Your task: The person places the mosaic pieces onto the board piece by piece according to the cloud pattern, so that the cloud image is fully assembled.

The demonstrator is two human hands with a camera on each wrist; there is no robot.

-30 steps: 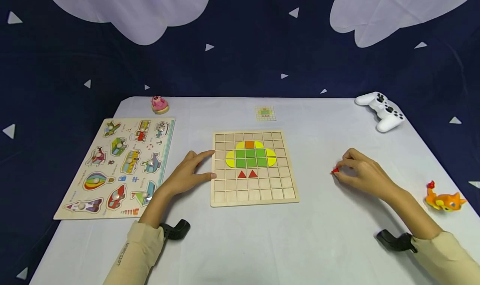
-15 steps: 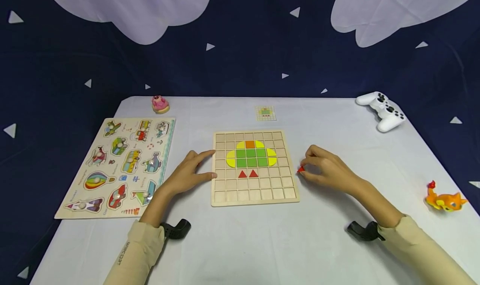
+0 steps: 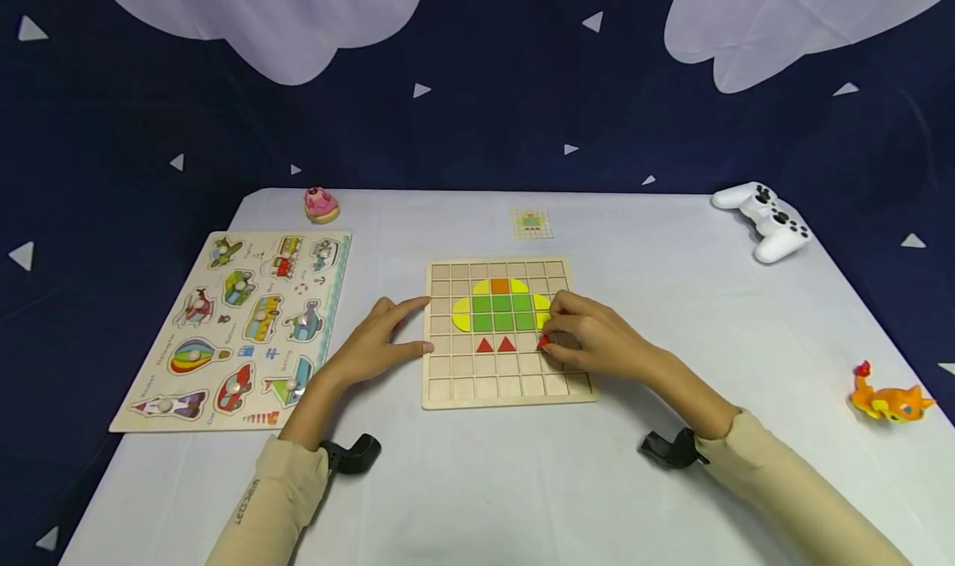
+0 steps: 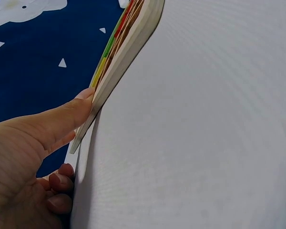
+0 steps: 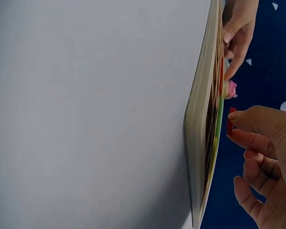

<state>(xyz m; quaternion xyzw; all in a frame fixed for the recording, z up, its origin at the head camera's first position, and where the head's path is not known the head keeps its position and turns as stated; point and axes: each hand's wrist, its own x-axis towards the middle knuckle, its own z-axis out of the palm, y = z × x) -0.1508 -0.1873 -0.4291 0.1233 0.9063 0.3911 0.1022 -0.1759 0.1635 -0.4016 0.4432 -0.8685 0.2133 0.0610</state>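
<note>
A square wooden grid board (image 3: 511, 390) lies mid-table, bearing green squares (image 3: 503, 312), an orange square (image 3: 500, 286), rounded yellow pieces (image 3: 462, 315) and two red triangles (image 3: 485, 345) in a row. My left hand (image 3: 373, 346) touches the board's left edge with thumb and index finger spread apart. In the left wrist view the thumb (image 4: 66, 119) presses against that edge. Over the board's right part, my right hand (image 3: 597, 334) pinches a small red triangle (image 5: 230, 121) between thumb and fingertips. The right wrist view shows this piece held just above the board's surface.
Behind the board lies a small pattern card (image 3: 531, 224). A vehicle peg puzzle (image 3: 239, 334) is at left, a pink toy (image 3: 321, 205) at the back left. A white game controller (image 3: 763, 222) and an orange toy figure (image 3: 891, 400) are at right.
My right hand has swept left from the table at the right to over the board, carrying the red triangle. The left hand has stayed at the board's left edge.
</note>
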